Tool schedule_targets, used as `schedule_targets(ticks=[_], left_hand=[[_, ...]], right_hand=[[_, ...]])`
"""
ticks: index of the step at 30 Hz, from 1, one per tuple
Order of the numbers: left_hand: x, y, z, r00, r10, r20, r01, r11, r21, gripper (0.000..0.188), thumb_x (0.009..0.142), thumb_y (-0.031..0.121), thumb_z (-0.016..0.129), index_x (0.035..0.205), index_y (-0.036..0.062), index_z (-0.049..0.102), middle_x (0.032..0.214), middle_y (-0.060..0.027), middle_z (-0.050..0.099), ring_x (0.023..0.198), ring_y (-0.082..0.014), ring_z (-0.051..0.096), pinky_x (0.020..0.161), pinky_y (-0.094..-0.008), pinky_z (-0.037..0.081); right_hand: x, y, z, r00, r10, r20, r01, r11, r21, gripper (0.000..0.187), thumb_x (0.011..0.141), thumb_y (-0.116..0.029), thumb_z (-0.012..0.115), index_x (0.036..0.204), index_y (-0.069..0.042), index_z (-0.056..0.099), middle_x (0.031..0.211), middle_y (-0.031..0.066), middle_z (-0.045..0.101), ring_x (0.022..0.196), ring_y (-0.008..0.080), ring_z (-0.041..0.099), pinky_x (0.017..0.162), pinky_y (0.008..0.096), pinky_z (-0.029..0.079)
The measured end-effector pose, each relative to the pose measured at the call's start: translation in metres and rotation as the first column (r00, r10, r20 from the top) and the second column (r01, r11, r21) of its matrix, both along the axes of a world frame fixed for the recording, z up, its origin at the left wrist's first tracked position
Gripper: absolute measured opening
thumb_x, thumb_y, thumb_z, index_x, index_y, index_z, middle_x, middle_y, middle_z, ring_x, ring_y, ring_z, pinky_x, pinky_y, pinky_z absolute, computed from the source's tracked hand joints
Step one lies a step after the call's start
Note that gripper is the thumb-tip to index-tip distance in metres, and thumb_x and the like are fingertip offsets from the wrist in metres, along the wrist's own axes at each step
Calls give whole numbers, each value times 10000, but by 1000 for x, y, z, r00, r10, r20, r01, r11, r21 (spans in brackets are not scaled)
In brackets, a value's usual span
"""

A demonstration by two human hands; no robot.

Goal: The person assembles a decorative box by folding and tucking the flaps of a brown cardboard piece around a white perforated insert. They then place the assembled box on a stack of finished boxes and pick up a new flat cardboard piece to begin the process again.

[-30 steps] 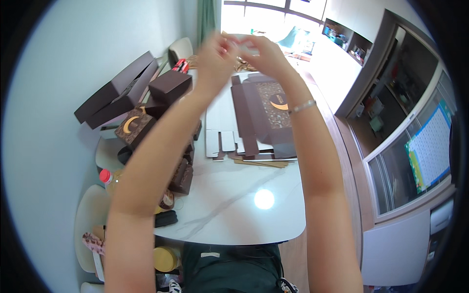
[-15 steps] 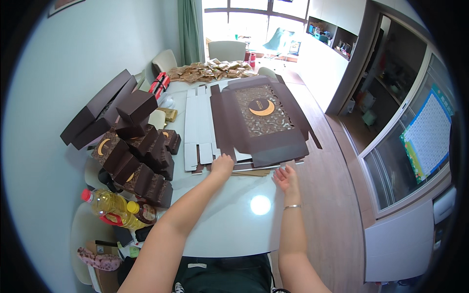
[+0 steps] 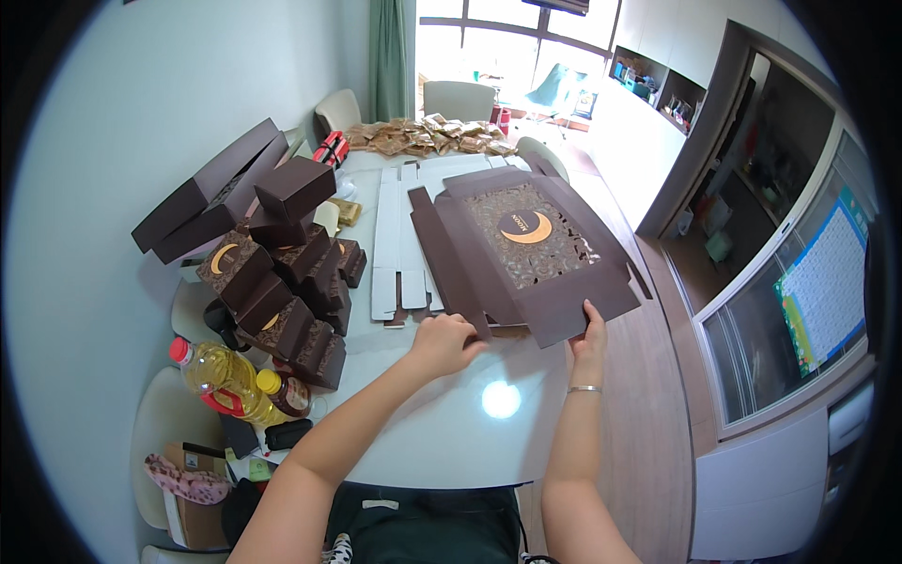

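flattened brown box [image 3: 533, 256] just beyond left grip [image 3: 445, 344], right grip [image 3: 589, 339]; both pinching near edge

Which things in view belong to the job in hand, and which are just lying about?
In the job:
Flat brown box, held by left hand and right hand
Flat white cardboard beside it, probably
Assembled brown boxes, probably

Lying about, apparently:
Red-capped bottle
Yellow-capped bottle
Black case

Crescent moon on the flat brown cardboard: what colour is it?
The crescent moon is golden orange, clearest in the head view.
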State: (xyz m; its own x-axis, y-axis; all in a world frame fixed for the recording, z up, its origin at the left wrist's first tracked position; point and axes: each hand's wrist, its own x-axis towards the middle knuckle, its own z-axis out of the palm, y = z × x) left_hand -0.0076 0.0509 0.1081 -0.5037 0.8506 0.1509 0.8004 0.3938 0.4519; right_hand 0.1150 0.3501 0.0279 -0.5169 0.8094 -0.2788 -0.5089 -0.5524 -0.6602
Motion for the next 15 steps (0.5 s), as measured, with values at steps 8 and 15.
schedule_targets(ticks=[8, 15], left_hand=[[-14, 68, 93, 979, -20, 203, -78, 882, 465, 873, 933, 653, 429, 1497, 3, 283, 1499, -334, 288, 1420, -459, 255, 1161, -442, 222], [-11, 62, 219, 872, -399, 284, -89, 441, 893, 891, 976, 647, 315, 1509, -54, 181, 1530, -269, 286, 1445, -340, 264, 1166, -344, 215]], right_hand=[[-23, -72, 216, 986, 79, -145, 36, 750, 660, 381, 843, -39, 677, 1204, 18, 570, 1123, 95, 637, 996, 207, 633, 876, 314, 521], [-15, -133, 378, 968, 180, 177, -191, 63, 979, 301, 810, -94, 755, 1059, 39, 653, 960, 75, 702, 836, 146, 662, 775, 270, 536]])
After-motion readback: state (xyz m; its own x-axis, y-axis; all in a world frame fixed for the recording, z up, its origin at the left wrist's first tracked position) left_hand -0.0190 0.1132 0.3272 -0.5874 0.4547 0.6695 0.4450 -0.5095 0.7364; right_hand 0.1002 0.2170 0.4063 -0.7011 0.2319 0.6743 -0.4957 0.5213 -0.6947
